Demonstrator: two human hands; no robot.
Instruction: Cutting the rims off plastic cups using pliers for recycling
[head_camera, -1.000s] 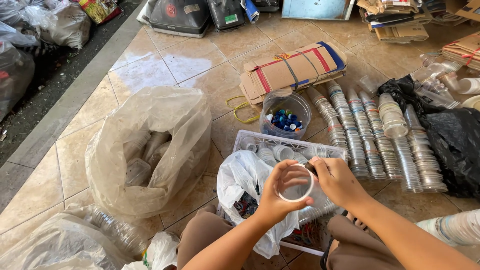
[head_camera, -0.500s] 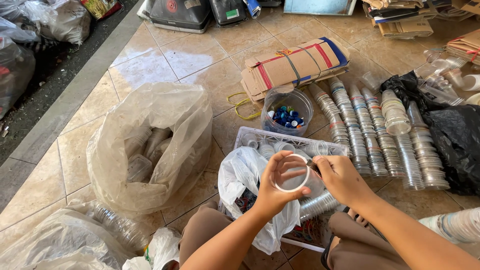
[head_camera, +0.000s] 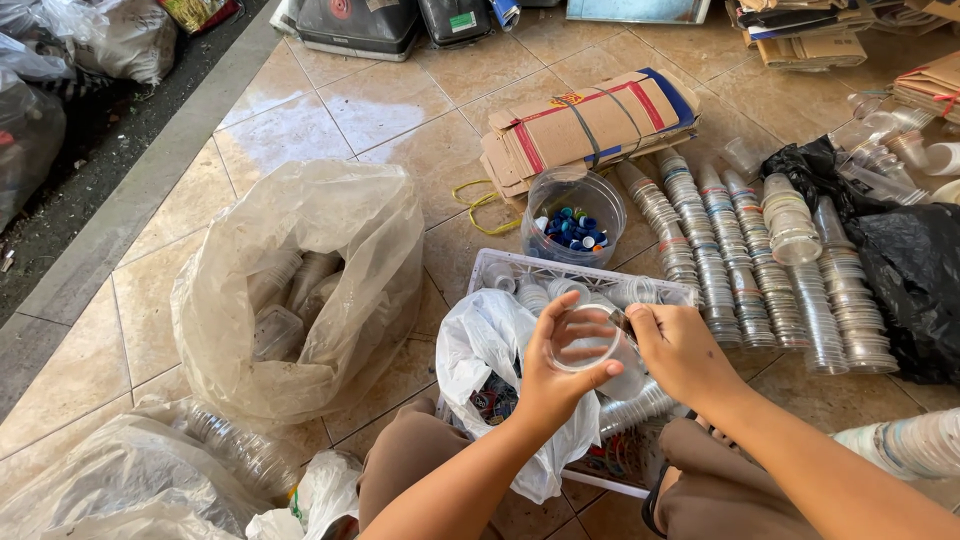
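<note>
cup: clear plastic cup (head_camera: 588, 338), see-through, round rim facing the camera, held up over the white crate (head_camera: 520, 268)
left hand: left hand (head_camera: 553, 375) wrapped around the cup's rim, fingers clamped on it
right hand: right hand (head_camera: 683, 348) pinching at the cup's right edge, fingertips closed on it
nearby: white plastic bag (head_camera: 480, 345) just beside the left hand, rows of stacked cups (head_camera: 745, 255) to the right, tub of bottle caps (head_camera: 572, 215) behind the crate
floor: tan floor tiles (head_camera: 370, 105), big clear bag (head_camera: 300, 280) on the left, bundled cardboard (head_camera: 590, 125) further back
</note>
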